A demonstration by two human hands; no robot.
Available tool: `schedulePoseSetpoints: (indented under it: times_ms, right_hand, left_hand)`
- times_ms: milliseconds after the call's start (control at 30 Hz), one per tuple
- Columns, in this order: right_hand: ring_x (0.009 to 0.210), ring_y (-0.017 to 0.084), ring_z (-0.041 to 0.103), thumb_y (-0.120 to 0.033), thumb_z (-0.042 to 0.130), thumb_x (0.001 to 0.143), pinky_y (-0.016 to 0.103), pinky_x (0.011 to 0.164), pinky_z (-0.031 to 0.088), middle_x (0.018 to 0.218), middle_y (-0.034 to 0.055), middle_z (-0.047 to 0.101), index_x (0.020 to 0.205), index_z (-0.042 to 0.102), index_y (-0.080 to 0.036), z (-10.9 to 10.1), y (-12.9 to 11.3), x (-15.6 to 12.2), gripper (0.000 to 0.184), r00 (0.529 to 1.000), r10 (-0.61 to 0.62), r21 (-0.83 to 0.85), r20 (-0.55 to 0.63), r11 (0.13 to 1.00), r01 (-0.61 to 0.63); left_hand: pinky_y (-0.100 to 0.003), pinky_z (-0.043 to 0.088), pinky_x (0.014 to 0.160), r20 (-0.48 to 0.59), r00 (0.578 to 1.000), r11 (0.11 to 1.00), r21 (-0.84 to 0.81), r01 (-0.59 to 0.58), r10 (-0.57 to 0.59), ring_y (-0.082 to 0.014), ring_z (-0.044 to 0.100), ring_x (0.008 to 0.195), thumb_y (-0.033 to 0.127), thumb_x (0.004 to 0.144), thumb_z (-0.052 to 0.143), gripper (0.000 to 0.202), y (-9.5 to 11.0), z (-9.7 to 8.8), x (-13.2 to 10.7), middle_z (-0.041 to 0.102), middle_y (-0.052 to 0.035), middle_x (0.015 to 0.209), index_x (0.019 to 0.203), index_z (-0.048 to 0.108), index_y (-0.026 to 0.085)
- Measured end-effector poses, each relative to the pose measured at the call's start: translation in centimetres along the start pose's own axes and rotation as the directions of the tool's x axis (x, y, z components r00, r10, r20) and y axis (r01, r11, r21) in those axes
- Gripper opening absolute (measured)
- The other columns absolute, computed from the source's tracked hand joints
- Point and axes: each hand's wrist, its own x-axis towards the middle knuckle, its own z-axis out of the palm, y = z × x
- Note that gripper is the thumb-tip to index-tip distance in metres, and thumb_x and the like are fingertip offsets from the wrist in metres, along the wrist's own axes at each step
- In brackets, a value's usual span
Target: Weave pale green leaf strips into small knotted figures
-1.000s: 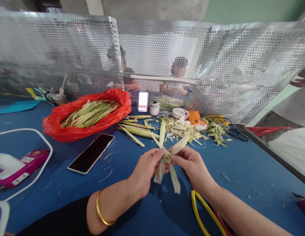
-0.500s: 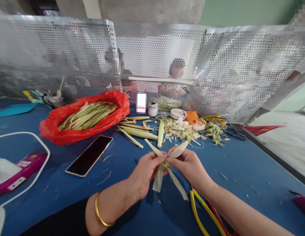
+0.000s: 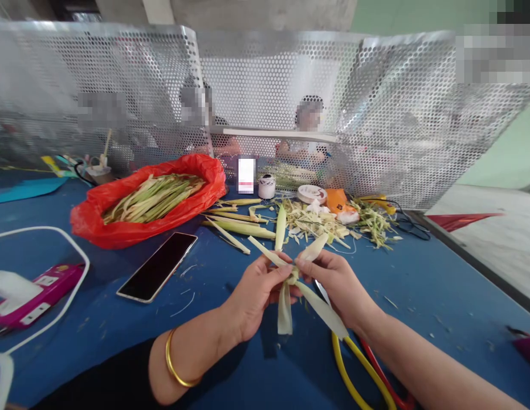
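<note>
Between my two hands is a piece made of pale corn husk strips [image 3: 318,307], crossed at a small knot-like centre with ends sticking out several ways. My left hand [image 3: 265,290] pinches it close to the centre, thumb on top. My right hand [image 3: 329,279] grips the upper right strip with thumb and fingers. Some of the fingers under the piece are hidden. Beneath my right wrist lie scissors [image 3: 344,370] with yellow handles, and a red-handled tool [image 3: 387,376] is partly covered by the forearm.
A red plastic bag [image 3: 94,225] full of husk strips stands left. A phone [image 3: 158,267], a purple power strip [image 3: 47,296] and its white cord lie nearer. Loose husks [image 3: 248,229], a husk scrap pile [image 3: 312,222] and a thread spool [image 3: 266,187] sit before a perforated metal screen [image 3: 256,74]; people sit beyond.
My right hand has moved slightly right, drawing a little away from my left. The husk piece has turned slightly, and its lower strips hang further right.
</note>
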Motion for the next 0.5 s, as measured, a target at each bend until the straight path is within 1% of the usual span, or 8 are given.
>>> schedulePoseSetpoints:
  times_ms: [100, 200, 333, 400, 433, 500]
  right_hand:
    - [0.049, 0.010, 0.049, -0.041, 0.076, 0.071, 0.026, 0.051, 0.041, 0.058, -0.0024, 0.058, 0.070, 0.064, -0.016, -0.07, 0.31, 0.09, 0.028, 0.997, 0.071, 0.094, 0.035, 0.993, -0.074]
    - [0.046, 0.011, 0.052, -0.043, 0.074, 0.074, 0.027, 0.048, 0.043, 0.060, -0.0010, 0.060, 0.077, 0.064, -0.016, 0.01, 0.62, 0.08, 0.029, 0.986, 0.133, 0.162, 0.100, 0.976, -0.148]
    - [0.043, 0.011, 0.052, -0.042, 0.076, 0.072, 0.026, 0.044, 0.044, 0.056, -0.0011, 0.060, 0.075, 0.064, -0.016, 0.12, 0.68, 0.04, 0.030, 0.975, 0.194, 0.223, 0.112, 0.951, -0.215]
    - [0.043, 0.011, 0.051, -0.042, 0.078, 0.070, 0.026, 0.044, 0.044, 0.054, -0.0015, 0.058, 0.072, 0.064, -0.016, 0.04, 0.54, 0.10, 0.030, 0.975, 0.192, 0.233, 0.112, 0.949, -0.213]
    - [0.044, 0.011, 0.051, -0.042, 0.079, 0.069, 0.026, 0.044, 0.044, 0.053, -0.0017, 0.058, 0.070, 0.064, -0.015, -0.05, 0.46, 0.16, 0.030, 0.980, 0.176, 0.227, 0.094, 0.954, -0.193]
    - [0.046, 0.009, 0.048, -0.040, 0.081, 0.066, 0.023, 0.045, 0.041, 0.052, -0.0023, 0.056, 0.066, 0.063, -0.015, -0.25, 0.35, 0.26, 0.031, 0.992, 0.129, 0.200, 0.018, 0.971, -0.129]
  left_hand:
    - [-0.025, 0.054, 0.061, 0.032, 0.999, 1.000, -0.001, 0.003, -0.003, -0.0123, 0.065, 0.059, 0.024, 0.081, 0.067, 0.018, -0.05, 0.15, -0.18, 0.066, 0.0009, 0.075, 0.095, 0.057, 0.019]
    - [-0.025, 0.054, 0.064, 0.082, 0.997, 1.000, 0.008, 0.009, -0.010, -0.0113, 0.065, 0.062, 0.024, 0.077, 0.072, 0.023, -0.15, 0.23, -0.22, 0.067, -0.0005, 0.079, 0.096, 0.059, 0.018]
    - [-0.028, 0.054, 0.069, 0.120, 0.993, 0.998, 0.056, -0.001, -0.005, -0.0131, 0.067, 0.065, 0.022, 0.073, 0.077, 0.028, -0.18, 0.06, -0.10, 0.070, -0.0036, 0.085, 0.095, 0.061, 0.016]
    - [-0.029, 0.055, 0.072, 0.146, 0.989, 0.997, 0.074, 0.001, -0.012, -0.0137, 0.068, 0.065, 0.023, 0.072, 0.077, 0.026, -0.14, -0.05, -0.06, 0.071, -0.0051, 0.088, 0.092, 0.062, 0.015]
    - [-0.029, 0.055, 0.072, 0.157, 0.987, 0.997, 0.074, 0.006, -0.018, -0.0133, 0.068, 0.064, 0.023, 0.072, 0.077, 0.025, -0.13, -0.08, -0.05, 0.071, -0.0051, 0.089, 0.091, 0.062, 0.015]
    - [-0.029, 0.055, 0.069, 0.166, 0.986, 0.998, 0.065, 0.011, -0.022, -0.0122, 0.066, 0.060, 0.022, 0.071, 0.078, 0.024, -0.12, -0.07, -0.08, 0.070, -0.0037, 0.084, 0.088, 0.063, 0.014]
